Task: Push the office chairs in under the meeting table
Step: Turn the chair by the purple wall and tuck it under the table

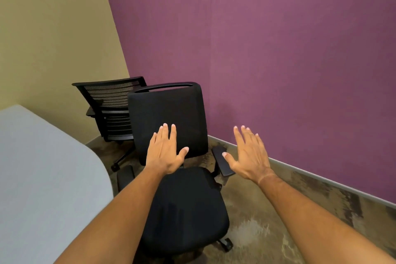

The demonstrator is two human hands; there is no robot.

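Both hands spread flat above the near black office chair [171, 178], left hand [165, 152], right hand [249, 154]; grey desk [42, 178] at left

Both bare forearms extend forward from the lower edge of the view, diverging slightly. Left hand [166, 152]: palm down, fingers straight and close together, thumb spread to the right. Right hand [249, 154]: palm down, fingers straight and fanned apart, thumb spread to the left. Both hands are flat and grasp nothing; the wrists are nearly straight.
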